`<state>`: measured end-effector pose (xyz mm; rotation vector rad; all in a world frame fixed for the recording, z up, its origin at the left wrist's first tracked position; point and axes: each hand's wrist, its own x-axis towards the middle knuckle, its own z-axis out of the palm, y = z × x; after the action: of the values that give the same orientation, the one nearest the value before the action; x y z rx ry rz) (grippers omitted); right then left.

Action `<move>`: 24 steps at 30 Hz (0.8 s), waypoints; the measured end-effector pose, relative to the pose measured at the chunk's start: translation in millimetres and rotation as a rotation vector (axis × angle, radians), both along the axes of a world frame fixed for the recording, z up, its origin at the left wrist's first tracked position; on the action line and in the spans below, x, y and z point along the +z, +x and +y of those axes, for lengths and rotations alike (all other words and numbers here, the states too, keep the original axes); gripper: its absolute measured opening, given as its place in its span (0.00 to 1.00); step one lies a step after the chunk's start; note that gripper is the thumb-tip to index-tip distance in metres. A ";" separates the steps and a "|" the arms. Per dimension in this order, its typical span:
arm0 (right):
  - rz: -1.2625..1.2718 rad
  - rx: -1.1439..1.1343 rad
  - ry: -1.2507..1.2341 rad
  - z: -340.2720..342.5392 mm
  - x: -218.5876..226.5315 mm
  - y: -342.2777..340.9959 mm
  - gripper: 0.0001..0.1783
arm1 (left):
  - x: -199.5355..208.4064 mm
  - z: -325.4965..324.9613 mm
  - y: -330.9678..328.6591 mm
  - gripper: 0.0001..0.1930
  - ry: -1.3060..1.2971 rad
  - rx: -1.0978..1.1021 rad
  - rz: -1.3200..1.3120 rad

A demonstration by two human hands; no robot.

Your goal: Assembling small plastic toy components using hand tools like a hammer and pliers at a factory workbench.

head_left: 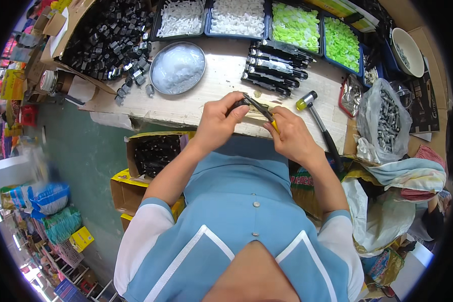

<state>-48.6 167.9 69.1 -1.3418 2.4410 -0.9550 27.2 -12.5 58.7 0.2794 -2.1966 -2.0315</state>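
Note:
My left hand (217, 121) is closed around a small black part (238, 104) over the table's front edge. My right hand (293, 133) grips pliers (259, 107) with yellow handles, and their dark jaws reach across to the black part. Whether the jaws are clamped on it I cannot tell, since my fingers cover much of it. Just beyond my hands lies a row of several long black assemblies (274, 70). To the right of my right hand, a small mallet (318, 119) with a yellow-and-silver head and black handle rests on the table.
A round metal dish of whitish, grease-like paste (178, 68) sits beside a heap of black pieces (110, 48). Trays of white parts (236, 17) and green parts (296, 27) line the back. On the right stands a plastic bag of metal parts (387, 121). Below left is a box of black parts (156, 153).

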 end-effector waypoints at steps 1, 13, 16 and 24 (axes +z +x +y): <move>-0.005 0.000 0.003 0.6 0.3 0.8 0.09 | 2.4 -5.5 1.0 0.09 0.276 -0.077 -0.196; 0.062 0.310 0.049 -15.2 -4.0 15.5 0.10 | -35.0 -34.9 49.7 0.12 1.277 -0.420 -0.246; 0.054 0.289 0.011 -27.8 -14.1 21.7 0.12 | -33.2 -57.7 63.3 0.16 0.868 -0.305 -0.405; -0.054 0.061 -0.121 13.9 -15.8 4.7 0.10 | -18.8 -100.6 80.9 0.14 -0.442 -0.052 -0.406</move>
<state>-43.8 181.8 53.3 -1.4001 2.3222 -1.1244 108.2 -113.1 39.9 0.6278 -2.8420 -1.5500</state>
